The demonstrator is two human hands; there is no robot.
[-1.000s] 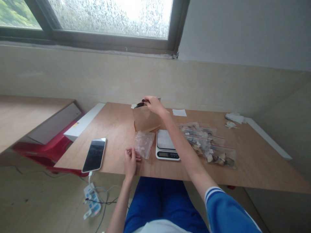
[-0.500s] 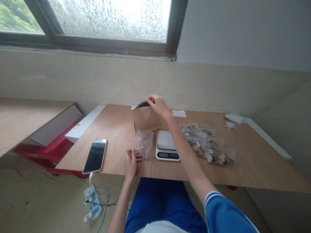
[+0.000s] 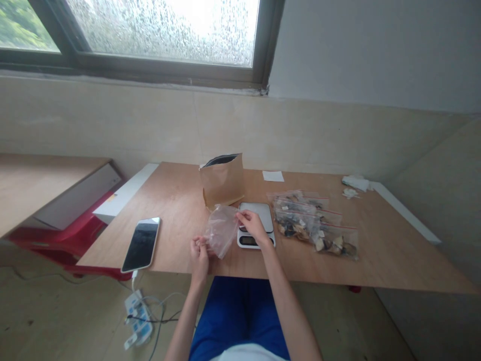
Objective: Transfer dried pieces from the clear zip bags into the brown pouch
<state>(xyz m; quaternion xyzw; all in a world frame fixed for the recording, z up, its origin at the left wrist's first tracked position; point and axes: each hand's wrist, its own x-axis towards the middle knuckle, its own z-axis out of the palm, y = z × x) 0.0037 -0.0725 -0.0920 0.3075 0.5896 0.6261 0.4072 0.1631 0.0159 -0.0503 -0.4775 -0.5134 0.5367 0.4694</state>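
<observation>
Between my hands is a clear plastic bag (image 3: 221,230), tilted above the table's near edge. My left hand (image 3: 200,253) is closed on its lower left side. At its upper right edge, my right hand (image 3: 252,224) pinches the plastic, partly over the scale. The white kitchen scale (image 3: 263,215) has a bare metal plate and a dark display, which my right hand partly covers. Behind the bag stands a brown kraft paper pouch (image 3: 223,181), its top gaping and its inside dark.
Several zip bags (image 3: 336,241) with dark and pale dried pieces lie right of the scale. A phone (image 3: 142,244) rests at the left, cabled to a power strip (image 3: 138,318) below. White paper (image 3: 273,176) and crumpled plastic (image 3: 356,183) lie at the back of the table (image 3: 383,240).
My right hand has left the paper pouch's rim, come down toward me and taken hold of the plastic bag. The bag is now raised and spread between both hands.
</observation>
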